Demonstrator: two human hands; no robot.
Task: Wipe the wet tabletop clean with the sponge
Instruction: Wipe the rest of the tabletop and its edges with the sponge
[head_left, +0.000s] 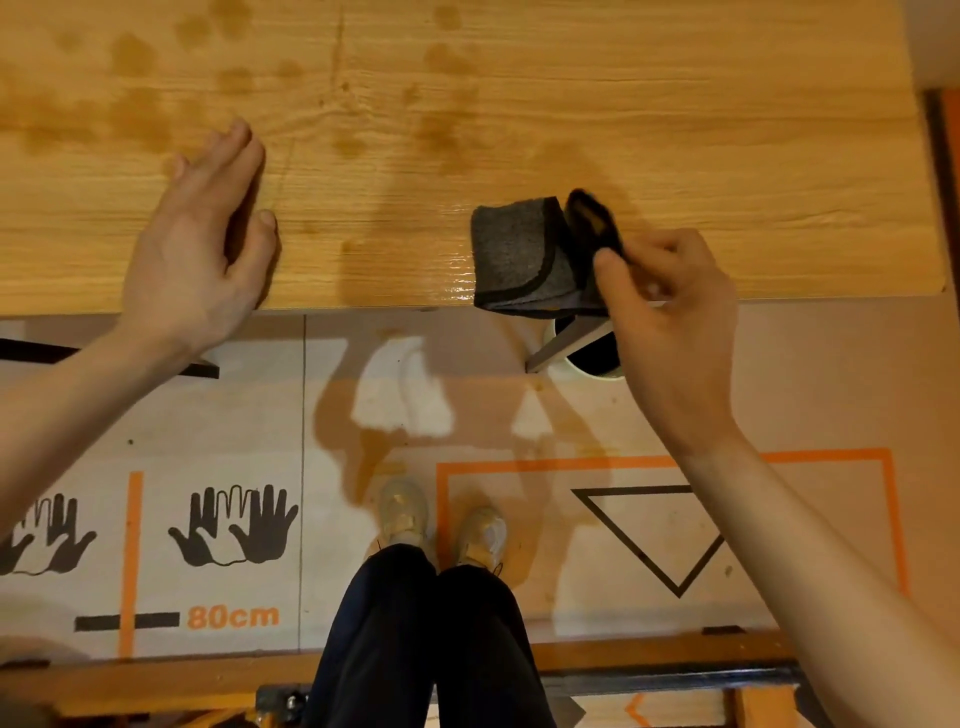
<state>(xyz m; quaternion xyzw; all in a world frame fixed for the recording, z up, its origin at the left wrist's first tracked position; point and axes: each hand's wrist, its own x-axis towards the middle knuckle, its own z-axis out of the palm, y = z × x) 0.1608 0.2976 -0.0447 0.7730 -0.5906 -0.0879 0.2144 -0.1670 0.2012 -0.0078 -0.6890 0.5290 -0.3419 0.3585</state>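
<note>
One grey sponge (519, 254), folded, at the worktop's (675, 130) near edge, right of centre, pinched by the right hand (670, 317). Left hand (202, 234) flat, fingers straight, near left. Wooden surface: many wet patches (436, 124) far and centre. Floor (363, 415) below: one marked mat, two shoes (441, 519).

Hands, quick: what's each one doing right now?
Left hand: open, fingers straight, resting flat on the tabletop, holding nothing.
Right hand: fingers pinching the grey sponge at the table's near edge.

Printed floor mat (218, 415) under warm light
</note>
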